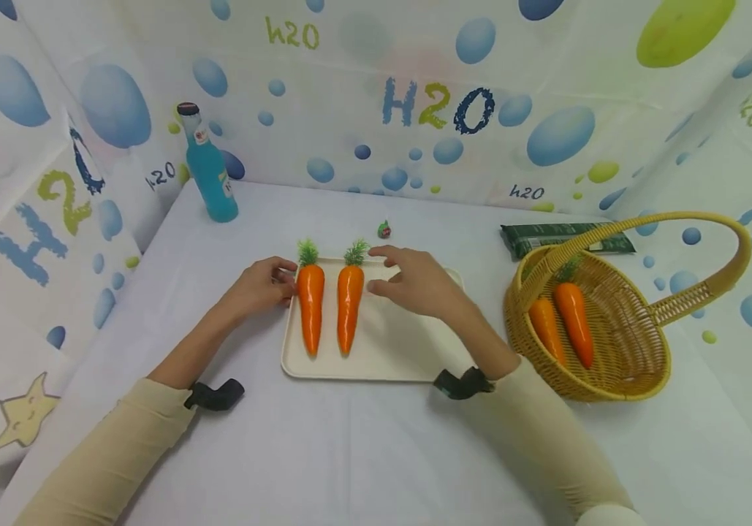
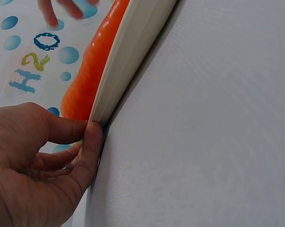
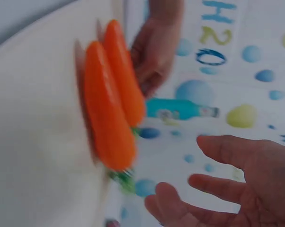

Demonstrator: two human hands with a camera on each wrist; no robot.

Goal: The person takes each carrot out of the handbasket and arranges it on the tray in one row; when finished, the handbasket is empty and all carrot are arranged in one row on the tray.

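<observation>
Two orange carrots with green tops lie side by side on a cream tray (image 1: 402, 347), tips toward me: a left carrot (image 1: 310, 303) and a right carrot (image 1: 350, 303). My left hand (image 1: 262, 285) is at the tray's left edge; the left wrist view has its thumb and fingertip pinching the rim (image 2: 133, 52) beside the left carrot. Over the tray, just right of the right carrot's top, hovers my right hand (image 1: 418, 281). Its fingers are spread with nothing between them, as the right wrist view confirms.
To the right stands a wicker basket (image 1: 619, 365) with a tall handle, holding two more carrots (image 1: 574, 321). Behind it lies a dark green packet (image 1: 547, 237). A blue bottle (image 1: 211, 175) stands at the back left. Beyond the tray sits a small green-and-red item (image 1: 384, 230).
</observation>
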